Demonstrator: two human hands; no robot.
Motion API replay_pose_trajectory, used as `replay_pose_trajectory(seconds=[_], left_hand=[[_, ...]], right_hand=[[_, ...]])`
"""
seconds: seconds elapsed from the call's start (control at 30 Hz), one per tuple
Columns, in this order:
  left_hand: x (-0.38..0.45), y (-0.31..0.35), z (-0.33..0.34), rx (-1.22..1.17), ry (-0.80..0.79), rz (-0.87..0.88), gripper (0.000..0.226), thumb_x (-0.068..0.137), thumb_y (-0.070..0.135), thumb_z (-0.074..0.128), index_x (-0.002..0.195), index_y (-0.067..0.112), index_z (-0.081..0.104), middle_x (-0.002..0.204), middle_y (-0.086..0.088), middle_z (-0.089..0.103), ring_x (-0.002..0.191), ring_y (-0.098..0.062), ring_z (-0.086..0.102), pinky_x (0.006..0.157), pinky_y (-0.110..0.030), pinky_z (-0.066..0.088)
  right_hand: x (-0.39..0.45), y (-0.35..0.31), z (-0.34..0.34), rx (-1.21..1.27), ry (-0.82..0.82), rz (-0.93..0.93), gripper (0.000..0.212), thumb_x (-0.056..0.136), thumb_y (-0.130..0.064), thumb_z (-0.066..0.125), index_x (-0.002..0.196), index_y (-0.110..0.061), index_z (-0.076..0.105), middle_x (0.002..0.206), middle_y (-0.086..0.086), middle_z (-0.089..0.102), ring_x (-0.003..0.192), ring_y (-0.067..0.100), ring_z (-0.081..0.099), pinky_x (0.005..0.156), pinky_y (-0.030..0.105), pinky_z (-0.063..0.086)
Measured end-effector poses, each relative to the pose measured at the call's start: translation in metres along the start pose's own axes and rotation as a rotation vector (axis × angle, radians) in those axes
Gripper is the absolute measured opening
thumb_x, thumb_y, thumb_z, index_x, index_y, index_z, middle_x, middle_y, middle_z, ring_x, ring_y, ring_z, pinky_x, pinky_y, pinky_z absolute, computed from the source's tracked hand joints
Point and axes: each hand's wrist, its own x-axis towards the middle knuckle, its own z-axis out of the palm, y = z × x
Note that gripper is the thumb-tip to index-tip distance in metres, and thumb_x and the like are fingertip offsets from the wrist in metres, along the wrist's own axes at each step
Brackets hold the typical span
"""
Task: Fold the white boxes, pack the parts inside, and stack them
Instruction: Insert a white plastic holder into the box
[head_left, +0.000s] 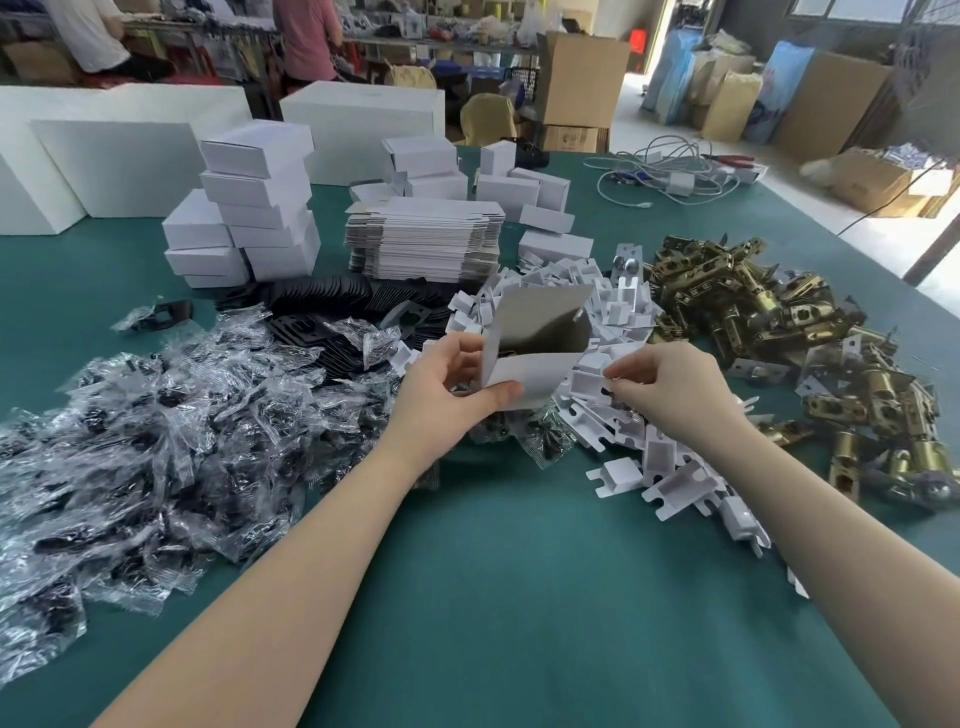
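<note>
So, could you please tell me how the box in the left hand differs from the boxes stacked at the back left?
The held box is open, lid flap up, tilted in the left hand; the stacked boxes are closed and lie flat on the table. Both are white cardboard.

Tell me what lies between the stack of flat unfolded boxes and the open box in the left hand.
In the head view, black metal plates and small white folded card inserts lie between the flat box stack and the open box held by the left hand.
</note>
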Motion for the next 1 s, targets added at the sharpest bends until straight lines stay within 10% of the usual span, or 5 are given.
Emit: replay_pose_trajectory(seconds=[0.73,1.0], left_hand=[[0.002,0.002,-0.003,-0.171,0.104,-0.021,0.034,0.088,0.011,0.072,0.106,0.033,0.053,0.102,0.008,0.069,0.084,-0.004,0.071,0.059,-0.022,0.055],[0.001,-0.001,0.001,-0.069,0.019,-0.024,0.035,0.076,0.029,0.077,0.104,0.032,0.057,0.103,0.008,0.073,0.094,-0.023,0.070,0.079,-0.041,0.060]], right_hand=[[-0.004,-0.025,-0.019,0.233,0.185,-0.073,0.018,0.088,-0.013,0.062,0.089,-0.030,0.069,0.081,-0.005,0.071,0.070,0.015,0.065,0.066,0.029,0.058],[-0.016,-0.062,-0.040,0.429,0.317,-0.193,0.025,0.089,-0.006,0.057,0.088,-0.030,0.066,0.084,-0.002,0.070,0.063,0.005,0.057,0.058,0.017,0.049]])
